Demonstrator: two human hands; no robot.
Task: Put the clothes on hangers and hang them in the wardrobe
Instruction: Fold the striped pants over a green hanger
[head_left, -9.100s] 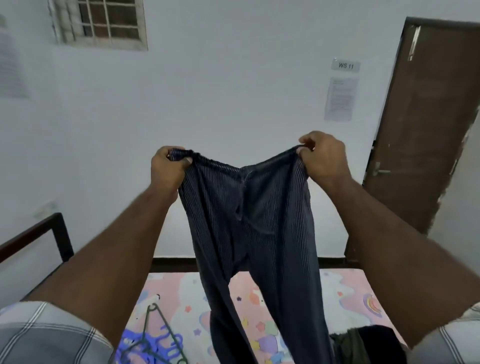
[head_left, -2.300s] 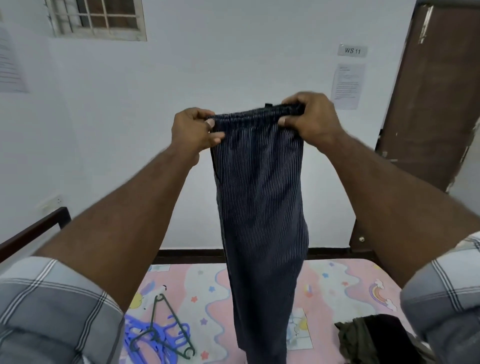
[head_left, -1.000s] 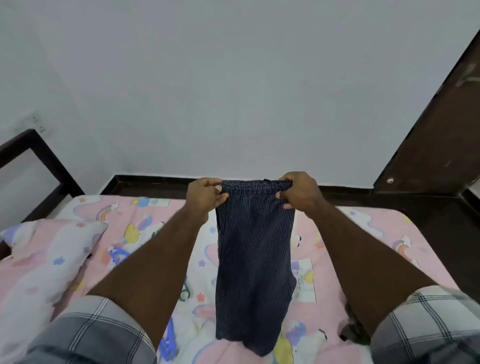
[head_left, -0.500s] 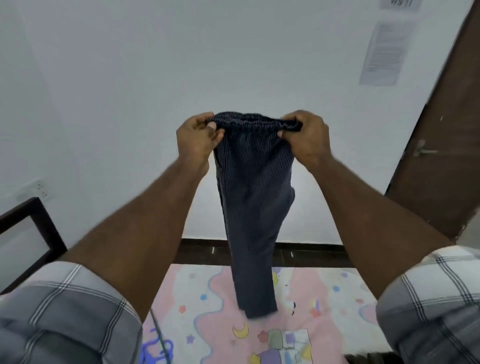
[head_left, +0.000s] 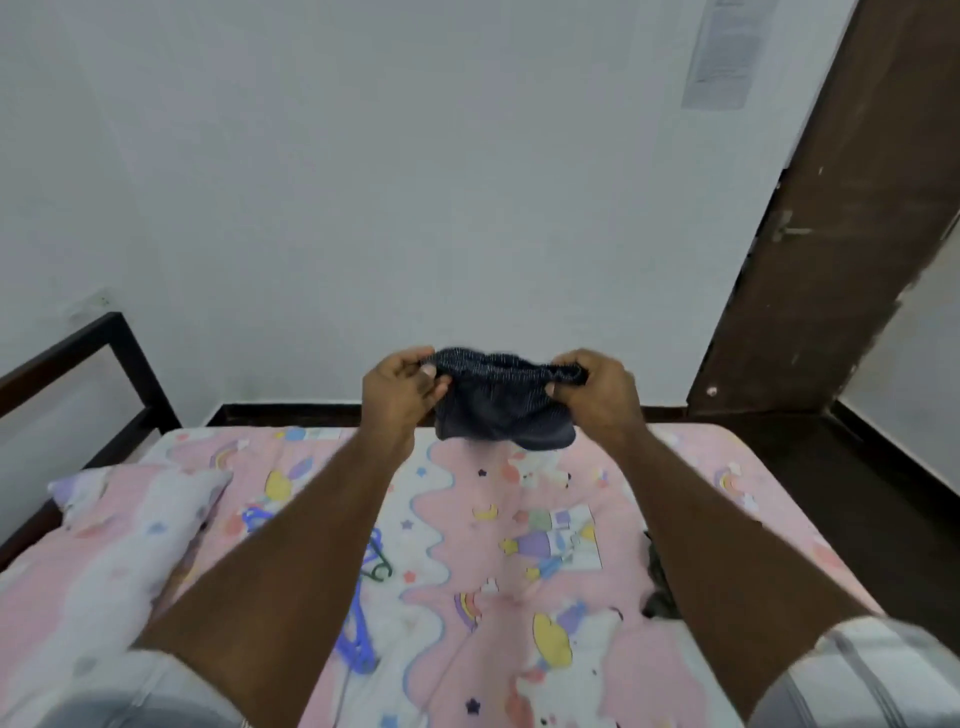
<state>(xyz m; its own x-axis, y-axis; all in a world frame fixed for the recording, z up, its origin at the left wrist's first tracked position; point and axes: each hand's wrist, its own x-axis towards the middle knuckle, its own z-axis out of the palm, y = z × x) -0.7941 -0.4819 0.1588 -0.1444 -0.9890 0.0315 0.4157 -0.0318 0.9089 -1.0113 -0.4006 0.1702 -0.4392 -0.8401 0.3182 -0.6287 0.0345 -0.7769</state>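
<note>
Above pink quilted bed (head_left: 597, 649), left hand (head_left: 397, 395) & right hand (head_left: 595, 392) grip bunched pinstriped trousers (head_left: 501, 402).

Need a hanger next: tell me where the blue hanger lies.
Head view: the blue hanger lies on the bed, lower left of centre, beside the left forearm.

Walls: plain white wall (head_left: 363, 182); paper notice (head_left: 724, 52) posted near the door
Door: dark brown door (head_left: 841, 234); metal handle
Floor: dark floor (head_left: 857, 467); dark skirting
Furniture: bed (head_left: 519, 519), pink patterned sheet; dark bed frame (head_left: 104, 353); pillow (head_left: 130, 530) at left
</note>
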